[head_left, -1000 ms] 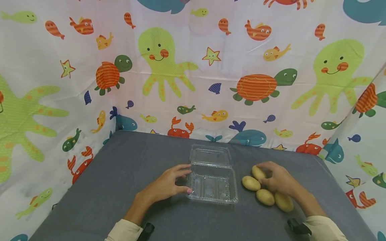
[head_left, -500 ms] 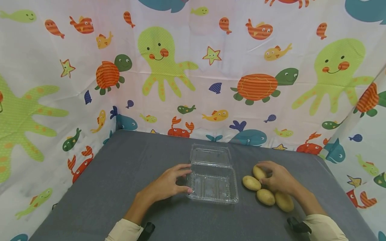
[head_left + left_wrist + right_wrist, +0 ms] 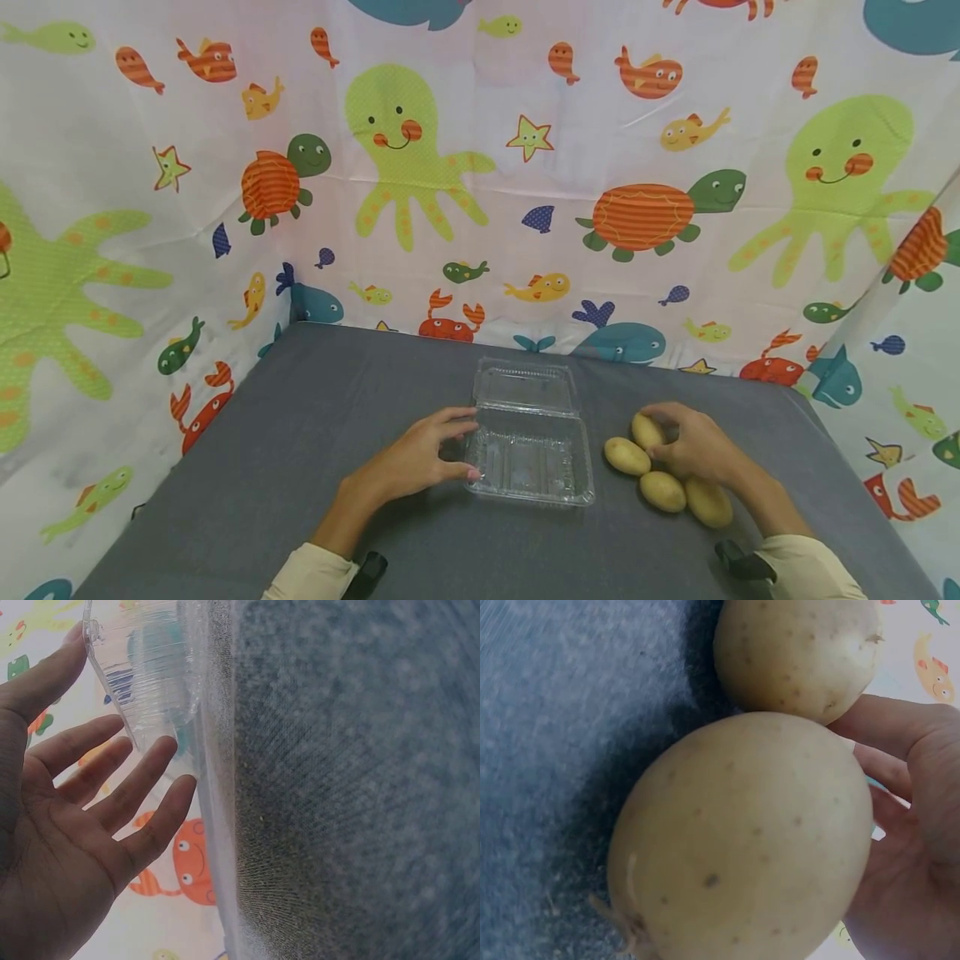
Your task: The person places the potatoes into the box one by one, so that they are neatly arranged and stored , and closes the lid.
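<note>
A clear plastic clamshell container lies with its lid folded back, away from me. My left hand is at its left side, thumb near the front corner and fingers spread loosely. In the left wrist view the thumb tip meets the container's rim, while the other fingers extend beside it. Several potatoes sit in a cluster to the right. My right hand has its thumb and fingers around the farthest potato. Nearer potatoes partly hide that grip in the right wrist view.
Close by the right hand lie a left potato, a front potato and a potato under the wrist. The grey cloth-covered table ends at a curtain printed with sea animals. Dark straps circle the wrists.
Both hands, the container and the potatoes hold their places. The whole head view has shifted very slightly.
</note>
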`<state>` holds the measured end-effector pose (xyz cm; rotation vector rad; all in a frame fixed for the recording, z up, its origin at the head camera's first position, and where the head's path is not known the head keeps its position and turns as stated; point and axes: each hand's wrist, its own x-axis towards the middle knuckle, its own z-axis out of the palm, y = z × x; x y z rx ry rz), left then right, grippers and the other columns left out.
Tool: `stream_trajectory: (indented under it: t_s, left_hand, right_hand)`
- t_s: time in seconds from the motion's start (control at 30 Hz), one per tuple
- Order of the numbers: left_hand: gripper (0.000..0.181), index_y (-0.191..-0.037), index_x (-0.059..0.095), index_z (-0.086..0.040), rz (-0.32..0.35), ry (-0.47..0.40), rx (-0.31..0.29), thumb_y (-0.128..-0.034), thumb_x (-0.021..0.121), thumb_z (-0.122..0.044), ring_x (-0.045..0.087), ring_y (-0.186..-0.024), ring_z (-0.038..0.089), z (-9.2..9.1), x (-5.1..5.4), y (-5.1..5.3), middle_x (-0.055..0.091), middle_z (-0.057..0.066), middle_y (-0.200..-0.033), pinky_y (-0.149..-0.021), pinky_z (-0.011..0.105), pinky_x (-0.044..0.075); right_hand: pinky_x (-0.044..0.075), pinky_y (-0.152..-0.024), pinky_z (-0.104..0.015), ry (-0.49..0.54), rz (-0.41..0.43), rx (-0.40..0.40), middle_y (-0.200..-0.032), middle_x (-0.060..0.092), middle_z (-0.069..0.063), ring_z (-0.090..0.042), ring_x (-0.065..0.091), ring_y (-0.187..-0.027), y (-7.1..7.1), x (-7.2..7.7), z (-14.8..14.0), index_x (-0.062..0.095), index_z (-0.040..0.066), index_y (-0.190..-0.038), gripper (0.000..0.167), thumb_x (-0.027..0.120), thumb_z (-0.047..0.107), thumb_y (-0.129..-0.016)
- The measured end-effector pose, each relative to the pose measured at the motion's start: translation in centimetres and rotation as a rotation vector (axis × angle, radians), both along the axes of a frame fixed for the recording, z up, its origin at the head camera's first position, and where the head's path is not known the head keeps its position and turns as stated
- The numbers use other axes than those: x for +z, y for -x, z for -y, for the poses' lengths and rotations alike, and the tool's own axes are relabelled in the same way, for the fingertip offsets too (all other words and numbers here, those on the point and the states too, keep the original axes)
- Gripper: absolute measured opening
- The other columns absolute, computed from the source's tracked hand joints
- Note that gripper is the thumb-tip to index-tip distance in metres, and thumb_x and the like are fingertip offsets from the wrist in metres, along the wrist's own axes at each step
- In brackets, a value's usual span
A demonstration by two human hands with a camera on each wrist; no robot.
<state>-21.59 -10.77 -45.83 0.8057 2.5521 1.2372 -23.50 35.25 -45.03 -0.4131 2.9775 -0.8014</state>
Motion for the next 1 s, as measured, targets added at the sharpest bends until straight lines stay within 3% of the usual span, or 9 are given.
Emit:
stream_trajectory:
  t_s: [0.53, 0.8, 1.0]
  left_hand:
    - [0.072, -0.153, 0.057, -0.010, 0.015, -0.004, 0.005, -0.0925, 0.085, -0.037, 0.058, -0.134, 0.026, 0.16, -0.12, -0.22, 0.044, 0.004, -0.165, -0.106, 0.057, 0.048]
    - [0.073, -0.154, 0.057, -0.011, 0.006, 0.001, 0.010, -0.0918, 0.085, -0.037, 0.059, -0.132, 0.026, 0.13, -0.01, -0.34, 0.044, 0.002, -0.164, -0.104, 0.056, 0.048]
    - [0.076, -0.155, 0.055, -0.012, 0.006, 0.005, 0.003, -0.0916, 0.085, -0.040, 0.059, -0.130, 0.025, 0.01, 0.02, -0.22, 0.044, 0.003, -0.165, -0.104, 0.056, 0.049]
  right_hand:
    - [0.056, -0.086, -0.057, -0.017, -0.081, -0.006, -0.131, 0.067, -0.021, -0.039, 0.068, -0.111, -0.02, -0.69, -0.22, 0.067, -0.002, -0.137, 0.067, 0.091, 0.033, -0.086]
    - [0.055, -0.084, -0.056, -0.001, -0.130, -0.028, -0.132, 0.065, -0.021, -0.038, 0.067, -0.109, -0.28, -0.61, -0.24, 0.064, 0.000, -0.142, 0.074, 0.089, 0.043, -0.087]
    - [0.056, -0.089, -0.061, 0.039, -0.163, -0.036, -0.136, 0.062, -0.020, -0.042, 0.068, -0.113, -0.70, -0.32, 0.35, 0.063, 0.003, -0.144, 0.072, 0.088, 0.042, -0.088]
